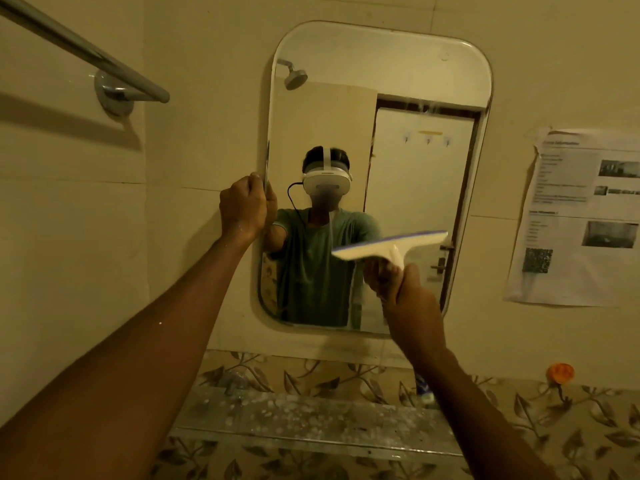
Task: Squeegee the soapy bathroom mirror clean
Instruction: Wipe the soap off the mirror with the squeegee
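Observation:
A rounded rectangular mirror (408, 77) hangs on the cream tiled wall, with a few soap streaks near its upper right. My left hand (242, 206) grips the mirror's left edge, fingers curled around it. My right hand (412, 299) is closed on the handle of a white squeegee (391, 245) with a blue blade strip. The blade is tilted, its right end higher, and held in front of the mirror's lower right part. Whether the blade touches the glass I cannot tell.
A chrome towel bar (104, 69) juts out at the upper left. A glass shelf (311, 420) flecked with soap runs below the mirror, with a bottle (424, 389) behind my right arm. Printed paper sheets (581, 216) hang at right. An orange object (560, 372) sits on the leaf-patterned tiles.

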Action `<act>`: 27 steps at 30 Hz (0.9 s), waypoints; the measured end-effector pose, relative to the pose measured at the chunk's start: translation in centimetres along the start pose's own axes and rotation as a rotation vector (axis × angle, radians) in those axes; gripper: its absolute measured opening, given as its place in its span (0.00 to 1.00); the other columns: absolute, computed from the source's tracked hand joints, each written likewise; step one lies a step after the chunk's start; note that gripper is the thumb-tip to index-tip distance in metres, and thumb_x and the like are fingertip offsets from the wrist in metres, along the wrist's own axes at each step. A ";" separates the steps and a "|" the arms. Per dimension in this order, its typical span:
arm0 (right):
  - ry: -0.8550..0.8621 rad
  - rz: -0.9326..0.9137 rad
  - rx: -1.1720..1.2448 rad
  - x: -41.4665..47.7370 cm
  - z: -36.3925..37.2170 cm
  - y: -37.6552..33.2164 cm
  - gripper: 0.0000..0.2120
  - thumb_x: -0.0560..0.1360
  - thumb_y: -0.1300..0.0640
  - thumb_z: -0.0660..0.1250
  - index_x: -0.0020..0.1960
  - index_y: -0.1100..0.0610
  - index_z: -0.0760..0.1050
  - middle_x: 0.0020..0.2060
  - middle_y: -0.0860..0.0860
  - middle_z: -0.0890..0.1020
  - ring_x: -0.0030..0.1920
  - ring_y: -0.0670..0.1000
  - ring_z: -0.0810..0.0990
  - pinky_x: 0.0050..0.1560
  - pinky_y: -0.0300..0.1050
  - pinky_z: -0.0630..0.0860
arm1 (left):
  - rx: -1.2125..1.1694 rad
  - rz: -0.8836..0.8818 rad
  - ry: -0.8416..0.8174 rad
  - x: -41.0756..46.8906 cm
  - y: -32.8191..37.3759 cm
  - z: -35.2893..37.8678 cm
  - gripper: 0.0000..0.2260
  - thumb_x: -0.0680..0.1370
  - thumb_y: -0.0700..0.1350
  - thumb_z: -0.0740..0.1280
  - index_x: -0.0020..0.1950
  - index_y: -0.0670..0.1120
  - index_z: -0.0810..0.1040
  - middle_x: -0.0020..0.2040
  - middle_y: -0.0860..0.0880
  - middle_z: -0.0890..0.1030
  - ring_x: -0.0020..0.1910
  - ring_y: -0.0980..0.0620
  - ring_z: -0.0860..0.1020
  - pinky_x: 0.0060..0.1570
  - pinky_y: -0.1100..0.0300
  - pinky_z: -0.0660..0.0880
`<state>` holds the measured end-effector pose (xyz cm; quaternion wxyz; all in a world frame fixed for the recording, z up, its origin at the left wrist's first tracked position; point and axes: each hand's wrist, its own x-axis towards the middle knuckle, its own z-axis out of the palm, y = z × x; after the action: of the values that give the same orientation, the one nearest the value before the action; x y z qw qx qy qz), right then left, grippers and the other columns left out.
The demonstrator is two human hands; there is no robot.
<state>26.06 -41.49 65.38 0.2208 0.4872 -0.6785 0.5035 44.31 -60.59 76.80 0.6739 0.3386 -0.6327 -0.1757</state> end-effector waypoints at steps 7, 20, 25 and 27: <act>-0.052 0.148 -0.022 -3.0 -0.2 0.5 0.17 0.83 0.49 0.51 0.53 0.58 0.74 0.31 0.48 0.76 0.27 0.45 0.74 0.25 0.38 0.69 | 0.031 -0.010 -0.068 0.4 0.4 -0.7 0.18 0.82 0.49 0.54 0.43 0.40 0.78 0.44 0.40 0.80 0.45 0.43 0.78 0.45 0.52 0.76; 0.009 0.250 0.019 -1.8 -0.1 0.8 0.16 0.83 0.48 0.50 0.52 0.57 0.71 0.33 0.49 0.77 0.30 0.47 0.76 0.28 0.38 0.67 | 0.018 -0.003 0.004 -0.3 0.3 -0.1 0.18 0.83 0.48 0.54 0.47 0.39 0.79 0.44 0.42 0.81 0.42 0.49 0.77 0.42 0.57 0.74; -0.042 0.352 -0.003 -4.2 1.0 0.4 0.19 0.84 0.48 0.49 0.50 0.57 0.74 0.32 0.48 0.76 0.31 0.44 0.75 0.29 0.37 0.66 | 0.030 -0.011 -0.025 -0.2 0.6 -0.4 0.18 0.82 0.47 0.53 0.47 0.39 0.79 0.45 0.41 0.81 0.43 0.48 0.77 0.42 0.57 0.73; -0.021 0.306 0.005 -2.8 0.2 -0.9 0.19 0.84 0.48 0.49 0.49 0.58 0.74 0.31 0.48 0.75 0.29 0.43 0.73 0.26 0.33 0.65 | 0.039 -0.009 -0.028 -0.2 0.6 -0.5 0.18 0.82 0.48 0.53 0.47 0.39 0.79 0.45 0.40 0.81 0.44 0.46 0.78 0.42 0.56 0.74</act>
<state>28.04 -40.47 63.52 0.1330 0.3842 -0.7457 0.5279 44.66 -59.89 77.12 0.6575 0.3520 -0.6438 -0.1711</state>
